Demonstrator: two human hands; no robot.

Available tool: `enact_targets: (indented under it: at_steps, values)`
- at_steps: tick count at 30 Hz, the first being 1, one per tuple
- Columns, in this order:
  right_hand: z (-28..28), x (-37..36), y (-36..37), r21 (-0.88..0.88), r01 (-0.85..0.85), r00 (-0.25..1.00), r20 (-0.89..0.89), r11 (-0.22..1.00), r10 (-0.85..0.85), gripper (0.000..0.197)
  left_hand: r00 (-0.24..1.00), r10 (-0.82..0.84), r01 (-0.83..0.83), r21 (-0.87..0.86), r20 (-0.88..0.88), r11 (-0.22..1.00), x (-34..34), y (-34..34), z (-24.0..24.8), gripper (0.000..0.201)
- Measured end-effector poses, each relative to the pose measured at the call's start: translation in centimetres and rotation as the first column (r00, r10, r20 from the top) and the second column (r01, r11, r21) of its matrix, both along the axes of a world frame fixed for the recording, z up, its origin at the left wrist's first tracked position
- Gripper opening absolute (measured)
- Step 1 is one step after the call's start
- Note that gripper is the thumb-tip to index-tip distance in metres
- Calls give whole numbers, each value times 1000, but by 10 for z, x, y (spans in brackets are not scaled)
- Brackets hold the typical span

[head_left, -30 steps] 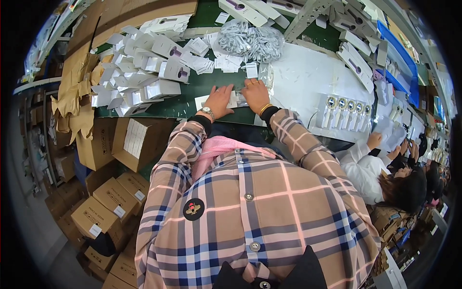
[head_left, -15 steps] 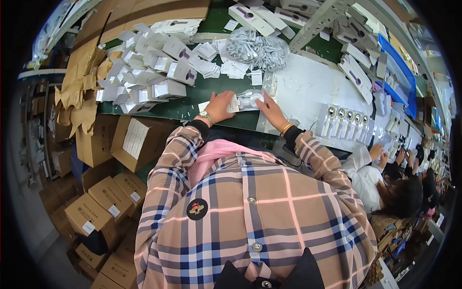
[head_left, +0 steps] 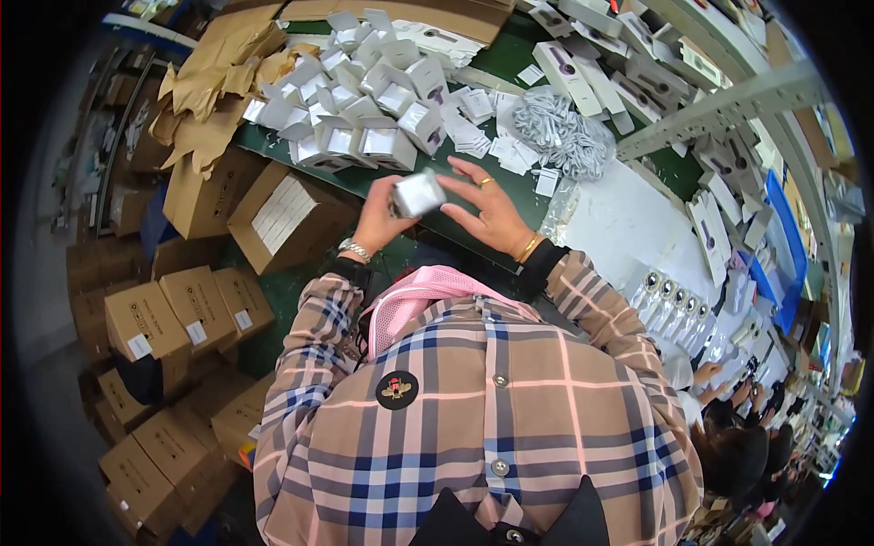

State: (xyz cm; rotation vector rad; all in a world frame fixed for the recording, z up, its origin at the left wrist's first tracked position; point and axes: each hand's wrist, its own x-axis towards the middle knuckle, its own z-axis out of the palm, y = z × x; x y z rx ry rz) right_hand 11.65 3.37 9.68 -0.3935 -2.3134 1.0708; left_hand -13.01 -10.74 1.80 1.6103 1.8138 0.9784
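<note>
A small white carton (head_left: 419,194), blurred by motion, is gripped in my left hand (head_left: 378,218) above the near edge of the green table. One end of the carton faces up. Just right of it, my right hand (head_left: 492,214) has its fingers spread, with the fingertips close to the carton; whether they touch it I cannot tell. Beyond my hands stand several open white cartons (head_left: 387,144) in a cluster, flaps up. Small white paper cards (head_left: 469,136) lie scattered beside them, next to a heap of coiled grey cables (head_left: 569,136).
An open brown carton (head_left: 282,214) with white boxes inside stands left, below the table. Closed brown cartons (head_left: 146,318) are stacked lower left. A metal shelf post (head_left: 719,114) slants across the right, near a blue tray (head_left: 787,246). A co-worker (head_left: 737,446) is at the lower right.
My hands were flat on the table around a carton and a clear-bagged item. Now my left hand holds a carton up, and my right hand has come open. My view has turned left.
</note>
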Motion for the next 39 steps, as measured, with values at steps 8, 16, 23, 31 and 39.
enact_targets:
  at_steps: [8,16,23,31,39]
  values:
    - [-78,40,85,-308,415,909,177,856,-377,30,831,546,-555,95,106,826,-63,-24,-27,78]
    - [-167,63,252,348,822,469,33,450,-883,23,757,564,-590,-26,330,807,-72,-33,-25,80]
    - [-201,67,329,-450,892,270,462,40,-845,23,942,334,-335,-136,-32,932,-101,-51,-41,62]
    - [-126,62,319,-823,566,501,300,46,-812,17,986,127,-164,-743,-107,649,-113,-61,-14,48]
    - [-44,122,167,-388,538,732,-224,748,-643,19,912,-403,368,-570,70,735,-18,43,134,30]
